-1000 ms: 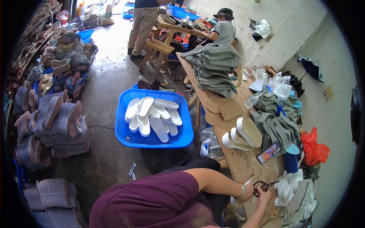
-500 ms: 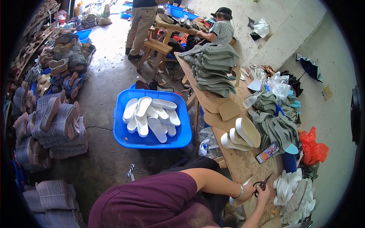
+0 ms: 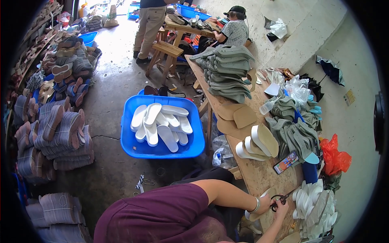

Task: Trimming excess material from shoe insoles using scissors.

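Note:
At the lower right, my left hand (image 3: pixel 265 203), with a bracelet on its wrist, grips a beige-topped shoe sole (image 3: pixel 254 215) with a white edge over the bench. Its fingertips are partly hidden. Close beside it, my right hand (image 3: pixel 282 208) is closed around the handles of dark scissors (image 3: pixel 278 201). The blades point up and to the right, away from the sole. Just ahead on the bench stand several thick white soles with beige tops (image 3: pixel 263 141). To the right of my hands lies a heap of white soles (image 3: pixel 310 198), partly under clear plastic.
A phone (image 3: pixel 285 162) lies on the wooden bench (image 3: pixel 239 156). Grey-green shoe pieces (image 3: pixel 229 73) are stacked at its far end. A blue tub (image 3: pixel 162 152) of white soles stands left of the bench. Bundled soles (image 3: pixel 60 133) line the left side. Two people are at a farther table.
The scissors have swung so that their blades point more to the right. My right hand has shifted slightly right; my left stays in place. The seated person's head and arm have moved a little.

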Available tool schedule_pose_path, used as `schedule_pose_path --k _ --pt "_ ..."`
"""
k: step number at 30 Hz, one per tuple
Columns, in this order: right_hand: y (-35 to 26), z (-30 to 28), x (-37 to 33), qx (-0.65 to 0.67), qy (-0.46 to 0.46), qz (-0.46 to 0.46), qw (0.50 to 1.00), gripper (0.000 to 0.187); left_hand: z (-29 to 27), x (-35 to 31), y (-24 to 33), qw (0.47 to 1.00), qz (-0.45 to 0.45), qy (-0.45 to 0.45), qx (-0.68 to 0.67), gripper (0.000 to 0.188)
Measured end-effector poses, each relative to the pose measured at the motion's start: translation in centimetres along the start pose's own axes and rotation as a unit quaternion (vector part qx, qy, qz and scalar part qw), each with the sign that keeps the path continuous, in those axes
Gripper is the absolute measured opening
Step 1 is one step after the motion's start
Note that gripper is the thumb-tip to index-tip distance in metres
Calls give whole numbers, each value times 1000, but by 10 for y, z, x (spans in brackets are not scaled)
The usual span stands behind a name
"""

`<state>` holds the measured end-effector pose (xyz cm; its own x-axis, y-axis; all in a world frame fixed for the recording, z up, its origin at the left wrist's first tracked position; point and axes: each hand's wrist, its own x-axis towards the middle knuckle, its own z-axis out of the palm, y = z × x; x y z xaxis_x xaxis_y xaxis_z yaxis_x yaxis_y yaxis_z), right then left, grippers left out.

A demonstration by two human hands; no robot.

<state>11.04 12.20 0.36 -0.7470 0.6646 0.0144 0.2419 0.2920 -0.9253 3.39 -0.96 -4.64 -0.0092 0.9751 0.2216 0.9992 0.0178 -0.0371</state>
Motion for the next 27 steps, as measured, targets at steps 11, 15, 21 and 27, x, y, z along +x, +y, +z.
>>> schedule_pose_path --k 11,15,21,27 --pt "4 -4 -1 -18 3 -14 1000 32 -2 -6 0 997 -21 50 -51 28" --pt "7 -8 0 -32 -7 -14 999 30 -6 -10 2 997 -30 66 -42 29" --pt "5 -4 -4 -35 -23 -28 999 31 4 -3 1 998 -15 27 -56 33" --pt "7 -1 10 -54 -22 -19 998 31 14 -1 1 998 -24 49 -20 36"
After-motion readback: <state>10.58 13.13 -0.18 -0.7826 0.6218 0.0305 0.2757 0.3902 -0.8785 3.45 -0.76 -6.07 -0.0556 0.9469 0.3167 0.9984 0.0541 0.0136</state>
